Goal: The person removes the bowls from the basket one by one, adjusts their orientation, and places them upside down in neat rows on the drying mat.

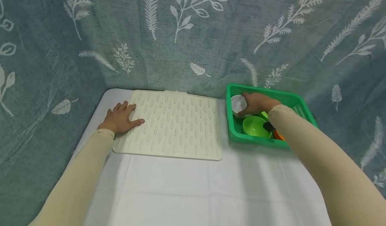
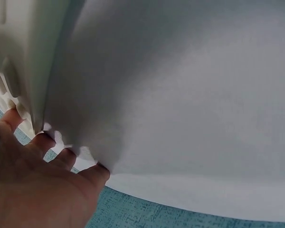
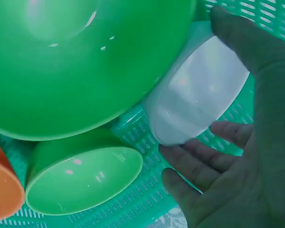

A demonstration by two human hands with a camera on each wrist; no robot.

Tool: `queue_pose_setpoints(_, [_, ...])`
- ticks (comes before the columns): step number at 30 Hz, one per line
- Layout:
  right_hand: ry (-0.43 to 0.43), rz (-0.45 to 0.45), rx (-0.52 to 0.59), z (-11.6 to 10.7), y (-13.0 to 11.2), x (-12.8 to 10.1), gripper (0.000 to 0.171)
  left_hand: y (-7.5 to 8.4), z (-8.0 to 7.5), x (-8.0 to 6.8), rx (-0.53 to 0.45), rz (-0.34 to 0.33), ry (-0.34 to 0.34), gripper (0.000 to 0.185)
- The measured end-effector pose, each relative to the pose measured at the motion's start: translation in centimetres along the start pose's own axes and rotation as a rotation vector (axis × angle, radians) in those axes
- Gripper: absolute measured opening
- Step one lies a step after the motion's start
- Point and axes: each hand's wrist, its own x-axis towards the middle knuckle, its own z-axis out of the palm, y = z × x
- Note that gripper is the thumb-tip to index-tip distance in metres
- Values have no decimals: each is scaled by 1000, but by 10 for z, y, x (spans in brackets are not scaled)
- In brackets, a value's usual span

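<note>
The left hand (image 1: pixel 120 118) lies flat, palm down, with its fingers straight and spread. The right arm reaches forward; the right hand (image 1: pixel 256 102) has its fingers and thumb curled.

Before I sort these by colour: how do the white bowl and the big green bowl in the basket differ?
The white bowl is smaller and tipped on its side; the big green bowl sits upright. The right hand grips the white bowl; nothing holds the green bowl. Both lie in the green basket.
</note>
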Motion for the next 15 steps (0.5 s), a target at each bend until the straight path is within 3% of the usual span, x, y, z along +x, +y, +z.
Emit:
queue_pose_setpoints(6, [114,-25,73,-27,8,-21,91,3,1,-1,3,-3,-6,99])
queue_pose_setpoints(15, [232,-27,30,-75,12,-51,93,5,3,-5,-2,-6,-1,102])
